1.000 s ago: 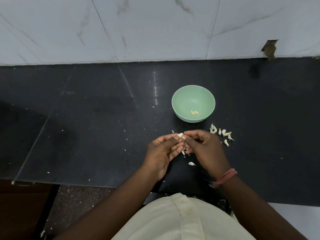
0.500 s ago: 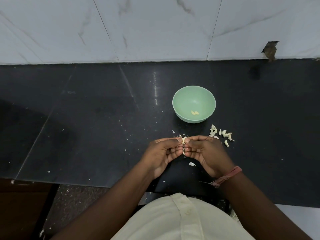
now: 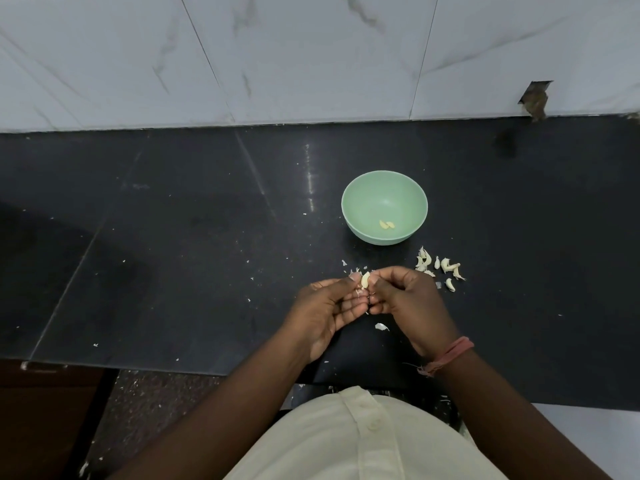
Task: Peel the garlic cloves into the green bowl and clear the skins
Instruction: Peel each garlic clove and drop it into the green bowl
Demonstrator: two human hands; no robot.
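Clove (image 3: 365, 280) now showing pale and mostly bare, where a second ago skin was hiding it. I'm seeing left hand (image 3: 329, 311) and right hand (image 3: 403, 299) together, pinching it just short of green bowl (image 3: 384, 206). Drop looks next.

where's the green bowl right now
In the head view, the round green plastic bowl stands on the black counter, right of centre, beyond both hands, with unpeeled garlic cloves near its right.
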